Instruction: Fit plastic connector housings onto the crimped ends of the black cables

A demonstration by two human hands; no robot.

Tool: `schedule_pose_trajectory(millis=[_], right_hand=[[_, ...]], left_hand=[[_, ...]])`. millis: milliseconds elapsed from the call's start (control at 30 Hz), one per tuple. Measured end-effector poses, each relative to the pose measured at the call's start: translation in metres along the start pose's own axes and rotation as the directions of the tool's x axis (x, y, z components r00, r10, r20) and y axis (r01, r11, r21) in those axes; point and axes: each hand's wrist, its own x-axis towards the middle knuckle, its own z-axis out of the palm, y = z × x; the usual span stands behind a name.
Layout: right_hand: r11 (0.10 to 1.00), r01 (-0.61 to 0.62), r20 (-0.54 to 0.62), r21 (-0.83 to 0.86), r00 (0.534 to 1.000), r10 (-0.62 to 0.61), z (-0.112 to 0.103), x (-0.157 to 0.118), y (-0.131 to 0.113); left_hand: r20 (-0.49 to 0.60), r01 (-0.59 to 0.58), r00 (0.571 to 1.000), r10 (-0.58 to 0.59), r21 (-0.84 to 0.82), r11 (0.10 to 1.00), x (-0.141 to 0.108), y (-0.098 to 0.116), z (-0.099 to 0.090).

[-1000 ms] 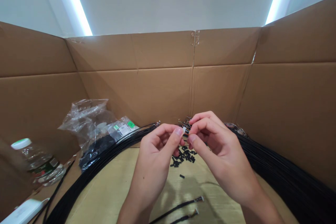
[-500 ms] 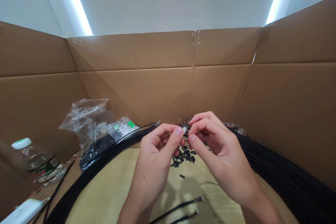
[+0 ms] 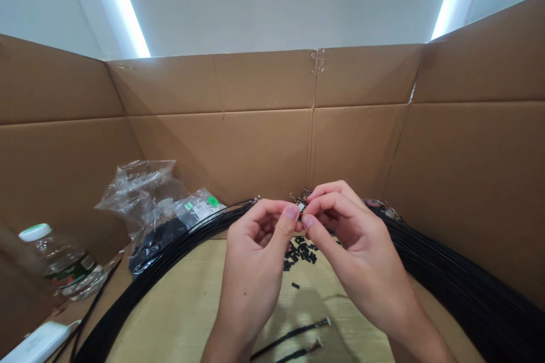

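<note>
My left hand (image 3: 258, 255) pinches a small white connector (image 3: 301, 207) between thumb and forefinger, above the far part of the work surface. Close against it, my right hand (image 3: 361, 255) brings thumb and forefinger together at the connector's right side. What lies between those right fingertips is too small to make out. Below the hands, several short black sleeve pieces (image 3: 304, 250) lie in a pile, with a single black piece (image 3: 295, 285) nearer to me. Two black cable ends (image 3: 293, 333) with white plugs rest in front, between my forearms.
A thick bundle of black cables (image 3: 140, 275) curves around the yellowish work surface (image 3: 179, 300). On the left are a plastic bottle (image 3: 70, 272), clear plastic bags (image 3: 147, 187) and a white device (image 3: 40, 343). Cardboard walls (image 3: 221, 147) enclose the area.
My hands have drawn together, so the right fingertips now meet the connector in my left hand. The left hand has turned slightly. The cables and black pieces lie as before.
</note>
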Motion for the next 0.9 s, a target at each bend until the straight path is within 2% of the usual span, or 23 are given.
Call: schedule_pose_trajectory(millis=[300,567,733,900], right_hand=[[1.0,0.023,-0.039,0.012,0.999,-0.023,0.0037,-0.004,-0.0013],[0.997,0.057,-0.053,-0.055,0.997,-0.059,0.0044,-0.0034,-0.0006],[0.999,0.033,-0.047,0.001,0.998,-0.033,0.0031,-0.0008,-0.0007],[0.997,0.061,-0.042,0.049,0.997,-0.059,0.0025,-0.0003,-0.0018]], left_hand=[[-0.045,-0.025,0.999,0.025,0.005,1.0,-0.0033,-0.0019,0.0064],[-0.048,-0.033,0.998,0.034,0.03,0.999,-0.0038,-0.0014,0.0091],[-0.035,-0.087,0.995,0.088,0.05,0.995,-0.0027,-0.0006,0.0073],[-0.035,-0.124,0.991,0.127,0.085,0.989,-0.002,-0.0014,0.0061]])
